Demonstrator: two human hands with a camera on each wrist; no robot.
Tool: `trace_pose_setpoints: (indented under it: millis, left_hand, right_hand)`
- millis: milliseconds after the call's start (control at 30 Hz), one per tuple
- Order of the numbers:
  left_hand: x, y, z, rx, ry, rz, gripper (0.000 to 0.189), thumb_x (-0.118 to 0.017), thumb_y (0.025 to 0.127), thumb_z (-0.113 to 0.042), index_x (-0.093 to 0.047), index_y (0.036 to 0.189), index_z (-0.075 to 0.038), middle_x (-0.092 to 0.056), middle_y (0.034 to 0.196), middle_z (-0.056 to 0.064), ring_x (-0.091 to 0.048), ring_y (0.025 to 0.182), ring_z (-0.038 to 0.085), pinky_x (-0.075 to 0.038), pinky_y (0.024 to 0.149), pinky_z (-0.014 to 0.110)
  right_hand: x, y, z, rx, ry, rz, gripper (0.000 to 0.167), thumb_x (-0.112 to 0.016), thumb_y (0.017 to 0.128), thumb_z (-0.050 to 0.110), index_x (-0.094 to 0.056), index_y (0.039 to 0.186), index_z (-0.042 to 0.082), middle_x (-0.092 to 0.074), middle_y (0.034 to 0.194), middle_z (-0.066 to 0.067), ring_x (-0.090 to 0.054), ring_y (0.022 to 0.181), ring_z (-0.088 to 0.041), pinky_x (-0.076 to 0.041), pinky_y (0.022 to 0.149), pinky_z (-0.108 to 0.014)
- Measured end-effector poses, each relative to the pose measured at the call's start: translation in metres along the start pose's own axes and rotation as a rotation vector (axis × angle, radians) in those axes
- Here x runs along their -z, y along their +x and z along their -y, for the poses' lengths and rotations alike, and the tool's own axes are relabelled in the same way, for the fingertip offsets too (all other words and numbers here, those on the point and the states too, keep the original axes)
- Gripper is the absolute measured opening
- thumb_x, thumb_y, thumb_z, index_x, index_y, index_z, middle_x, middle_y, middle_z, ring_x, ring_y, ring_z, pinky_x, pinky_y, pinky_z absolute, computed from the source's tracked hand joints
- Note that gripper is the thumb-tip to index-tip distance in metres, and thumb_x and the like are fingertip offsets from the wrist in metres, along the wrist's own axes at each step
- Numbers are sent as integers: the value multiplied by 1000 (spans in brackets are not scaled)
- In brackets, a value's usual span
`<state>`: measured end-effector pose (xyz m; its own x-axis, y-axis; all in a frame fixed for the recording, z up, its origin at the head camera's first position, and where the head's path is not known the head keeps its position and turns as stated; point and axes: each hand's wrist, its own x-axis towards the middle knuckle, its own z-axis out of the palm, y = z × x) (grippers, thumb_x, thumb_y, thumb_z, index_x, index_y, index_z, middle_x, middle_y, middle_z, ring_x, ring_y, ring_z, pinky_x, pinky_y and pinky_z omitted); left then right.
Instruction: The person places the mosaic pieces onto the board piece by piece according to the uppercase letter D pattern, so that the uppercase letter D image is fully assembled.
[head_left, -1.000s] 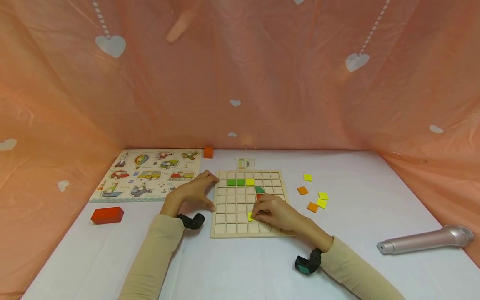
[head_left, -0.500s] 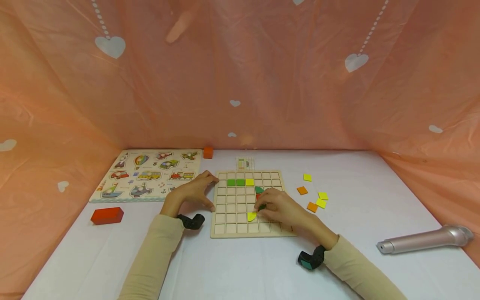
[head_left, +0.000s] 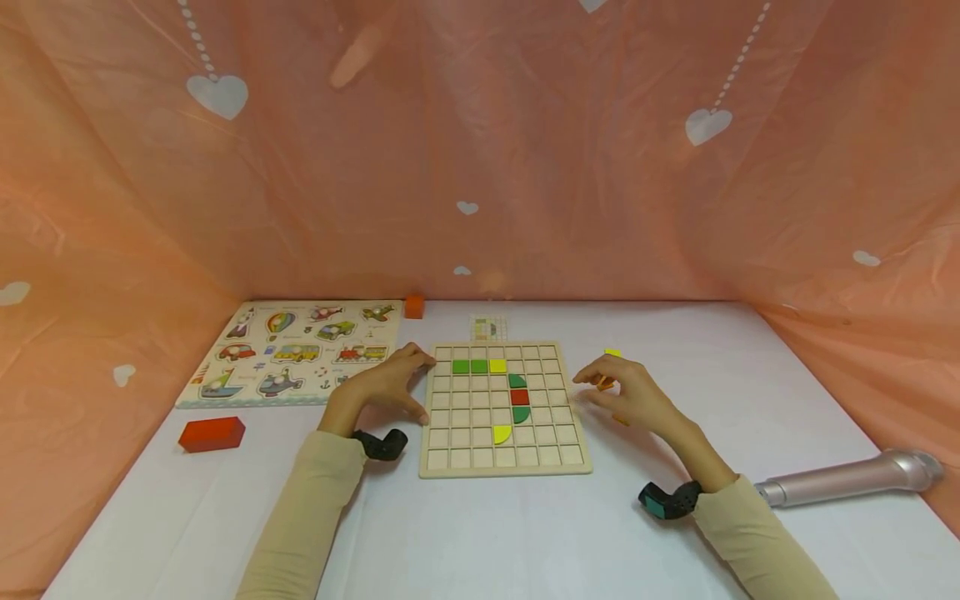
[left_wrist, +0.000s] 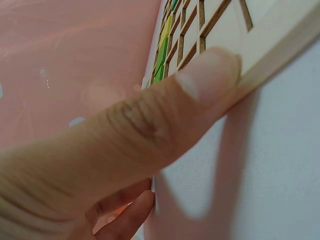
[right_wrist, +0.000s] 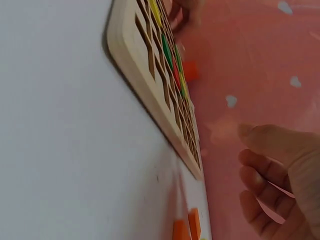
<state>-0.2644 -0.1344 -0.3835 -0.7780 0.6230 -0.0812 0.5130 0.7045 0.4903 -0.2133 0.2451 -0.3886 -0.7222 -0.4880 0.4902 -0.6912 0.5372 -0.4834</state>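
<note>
In the head view a wooden grid board (head_left: 480,460) lies on the white table. It bears green square tiles (head_left: 479,367), a yellow square (head_left: 497,367), a red square (head_left: 520,397), green quarter-circle tiles (head_left: 521,414) and a yellow quarter circle (head_left: 502,433). My left hand (head_left: 381,388) rests at the board's left edge; its thumb (left_wrist: 200,85) touches the rim. To the right of the board, my right hand (head_left: 633,396) hovers with relaxed fingers and holds nothing. Beneath and behind it show an orange tile (head_left: 603,384) and a yellow tile (head_left: 612,352); other loose tiles are hidden.
A small pattern card (head_left: 489,327) lies behind the grid board. At left are a vehicle picture puzzle (head_left: 300,353), a red block (head_left: 212,434) and an orange cube (head_left: 414,307). A pinkish-silver tube-shaped object (head_left: 855,481) lies at right. Pink curtains (head_left: 480,150) enclose the table.
My right hand has let go of a green quarter-circle tile, which now lies in the grid below the red square. It has moved right, over the loose tiles. My left hand stays put.
</note>
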Motion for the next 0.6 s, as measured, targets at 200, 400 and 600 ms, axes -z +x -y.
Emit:
trace_pose_setpoints:
  millis: [200, 400, 600]
  left_hand:
    - [1, 0, -2, -2, -12, 0, 88, -87, 60, -26, -46, 131, 5, -42, 120, 15, -41, 113, 28, -34, 104, 44]
    - [1, -1, -1, -1, -3, -1, 87, -87, 61, -27, -46, 131, 5, -42, 121, 15, -41, 114, 28, -34, 104, 44]
    - [1, -1, -1, 5, -8, -1, 87, -88, 60, -27, -46, 130, 4, -43, 121, 14, -42, 114, 28, -34, 104, 44]
  right_hand:
    - [10, -7, -15, -59, -45, -40, 21, -72, 73, -7, -68, 92, 2, -65, 85, -6, -58, 75, -19, -52, 64, -32]
    - [11, -11, -23, -242, -114, -42, 19, -75, 74, 4, -69, 92, 2, -63, 80, -3, -55, 72, -16, -49, 62, -24]
    - [9, -11, -27, -426, -220, 37, 31, -78, 75, 21, -67, 96, 1, -57, 75, -1, -50, 67, -14, -43, 60, -26]
